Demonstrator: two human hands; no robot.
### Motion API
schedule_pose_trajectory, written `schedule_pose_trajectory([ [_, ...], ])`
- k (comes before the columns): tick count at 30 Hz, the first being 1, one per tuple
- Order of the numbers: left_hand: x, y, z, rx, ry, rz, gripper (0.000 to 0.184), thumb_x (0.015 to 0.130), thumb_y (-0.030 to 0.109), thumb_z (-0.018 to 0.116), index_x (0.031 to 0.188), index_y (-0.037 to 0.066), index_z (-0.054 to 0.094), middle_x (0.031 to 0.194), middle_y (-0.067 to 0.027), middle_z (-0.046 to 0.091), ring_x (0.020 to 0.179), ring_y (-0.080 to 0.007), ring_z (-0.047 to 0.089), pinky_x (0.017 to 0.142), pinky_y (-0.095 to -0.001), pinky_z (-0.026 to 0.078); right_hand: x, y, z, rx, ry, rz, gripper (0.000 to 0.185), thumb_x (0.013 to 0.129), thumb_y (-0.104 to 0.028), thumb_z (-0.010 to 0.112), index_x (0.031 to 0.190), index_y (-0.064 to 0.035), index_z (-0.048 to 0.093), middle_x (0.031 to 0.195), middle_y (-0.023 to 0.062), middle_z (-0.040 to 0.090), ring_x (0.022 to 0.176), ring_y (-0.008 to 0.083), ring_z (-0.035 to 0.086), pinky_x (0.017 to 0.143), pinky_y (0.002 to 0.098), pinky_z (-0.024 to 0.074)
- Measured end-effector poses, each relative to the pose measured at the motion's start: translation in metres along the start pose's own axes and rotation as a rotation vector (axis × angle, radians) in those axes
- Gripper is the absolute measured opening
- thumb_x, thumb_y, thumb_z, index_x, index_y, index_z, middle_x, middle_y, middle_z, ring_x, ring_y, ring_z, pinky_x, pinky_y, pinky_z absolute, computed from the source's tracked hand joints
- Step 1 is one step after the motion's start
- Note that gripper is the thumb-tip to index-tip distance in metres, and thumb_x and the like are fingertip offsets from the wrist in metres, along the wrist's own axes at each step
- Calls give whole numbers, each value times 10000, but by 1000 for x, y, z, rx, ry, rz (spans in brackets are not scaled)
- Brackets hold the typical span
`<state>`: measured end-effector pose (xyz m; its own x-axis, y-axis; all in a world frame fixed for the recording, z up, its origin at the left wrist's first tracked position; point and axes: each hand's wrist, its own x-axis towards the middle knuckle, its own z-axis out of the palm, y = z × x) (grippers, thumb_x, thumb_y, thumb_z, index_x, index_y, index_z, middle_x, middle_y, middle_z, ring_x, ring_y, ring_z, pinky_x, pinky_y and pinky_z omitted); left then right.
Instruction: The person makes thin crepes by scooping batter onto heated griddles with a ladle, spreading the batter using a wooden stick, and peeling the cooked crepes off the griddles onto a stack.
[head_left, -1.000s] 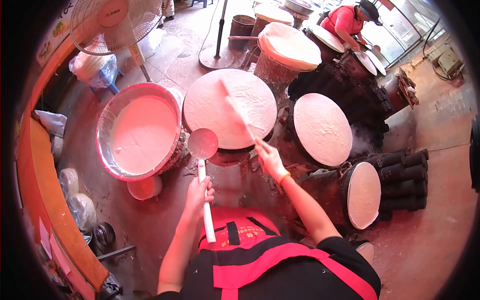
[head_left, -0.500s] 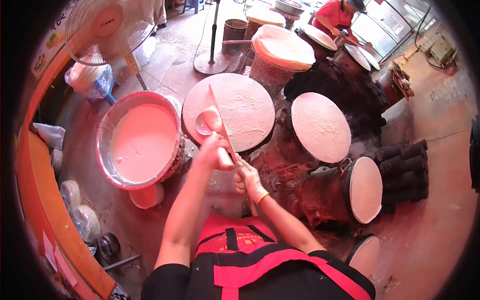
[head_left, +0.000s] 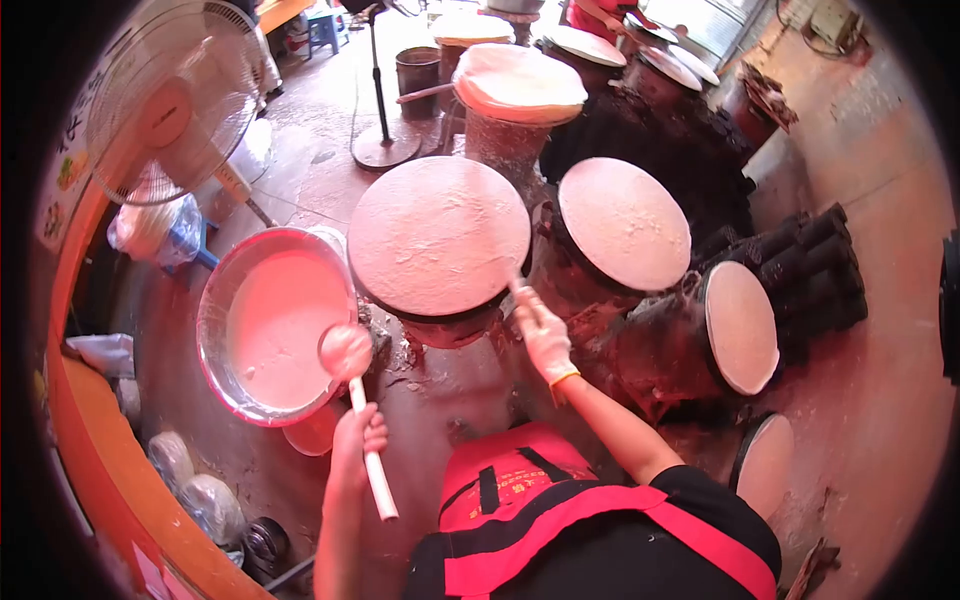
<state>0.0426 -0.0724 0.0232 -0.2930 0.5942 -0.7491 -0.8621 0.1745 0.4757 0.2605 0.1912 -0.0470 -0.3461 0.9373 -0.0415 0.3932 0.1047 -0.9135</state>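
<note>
My left hand (head_left: 358,438) is wrapped round the white handle of a ladle (head_left: 346,352), whose round bowl is over the right rim of the batter basin (head_left: 203,335). Pale batter (head_left: 285,320) fills much of this plastic-lined basin. My right hand (head_left: 543,335), in a thin glove with a yellow band at the wrist, is closed on a flat spreader (head_left: 516,280). The spreader is blurred and seen nearly end-on at the lower right edge of the middle round griddle. A thin pale sheet of batter (head_left: 435,235) covers that griddle.
More round griddles with pale sheets stand to the right (head_left: 625,222) (head_left: 740,325). A stack of pale sheets (head_left: 520,82) rests on a drum behind. Black cylinders (head_left: 810,260) lie at right. A fan (head_left: 165,115) stands at left. Another person (head_left: 600,15) works at the back.
My left hand has moved the ladle left and down from over the middle griddle to the basin rim. My right hand has moved right with the spreader. The view has shifted.
</note>
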Motion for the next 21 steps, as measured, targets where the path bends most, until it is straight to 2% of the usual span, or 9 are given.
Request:
schedule_pose_trajectory([
  [1,-2,-9,-10,-26,4,2,114,970,81,492,899,61,405,724,-3,426,492,-26,343,365,-150,267,6,16,8,76,237,-202,379,964,-212,573,1297,-31,557,1100,144,692,973,125,640,821,275,501],
  [2,-1,-19,-18,-50,6,1,117,973,85,491,898,63,404,724,-4,427,492,-27,344,372,-150,274,-17,34,3,-62,161,-47,382,963,-236,563,1294,-45,565,995,142,703,847,204,686,733,339,529],
  [4,4,-32,-22,-24,61,7,113,974,85,492,902,58,409,725,-4,428,496,-30,346,372,-152,272,-58,83,10,-320,-170,-393,442,929,-335,577,1303,-99,557,834,208,664,742,369,659,664,461,524],
  [8,10,-46,4,-46,-40,-27,107,983,89,489,907,55,422,728,3,424,503,-30,341,368,-155,267,-88,19,-15,-340,-550,-199,545,898,-327,603,1405,-225,434,777,222,636,704,412,632,615,509,490],
  [11,26,-60,39,-250,-243,-212,95,1006,116,446,943,45,437,734,-9,414,494,-49,341,362,-172,282,-40,37,-87,-74,19,-228,570,864,-296,623,1378,-121,452,877,262,643,803,447,626,671,508,496],
  [14,6,-82,114,-486,-421,-420,181,1042,164,337,1004,1,406,740,-15,357,530,-80,357,431,-220,350,-2,52,-220,-516,225,-18,267,924,-356,523,918,-94,577,774,205,643,742,415,631,619,535,482],
  [17,-2,-114,184,-516,-419,-526,204,1044,168,330,1046,-22,405,743,-16,353,542,-88,361,449,-226,360,7,111,-341,-886,363,-155,238,966,-342,426,1034,-154,555,817,138,602,695,351,628,586,462,513],
  [18,-6,-123,205,-531,-407,-556,214,1044,169,328,1060,-30,405,744,-17,352,546,-90,362,455,-228,364,5,128,-368,-924,345,52,259,938,-336,491,1086,-125,515,914,163,616,768,359,644,634,465,522],
  [21,0,-146,276,-535,-401,-571,259,1045,174,321,1122,-63,393,747,-19,346,564,-99,368,471,-233,372,-2,143,-428,-829,335,154,345,869,-344,600,1084,-95,499,959,195,626,823,375,655,678,469,528],
])
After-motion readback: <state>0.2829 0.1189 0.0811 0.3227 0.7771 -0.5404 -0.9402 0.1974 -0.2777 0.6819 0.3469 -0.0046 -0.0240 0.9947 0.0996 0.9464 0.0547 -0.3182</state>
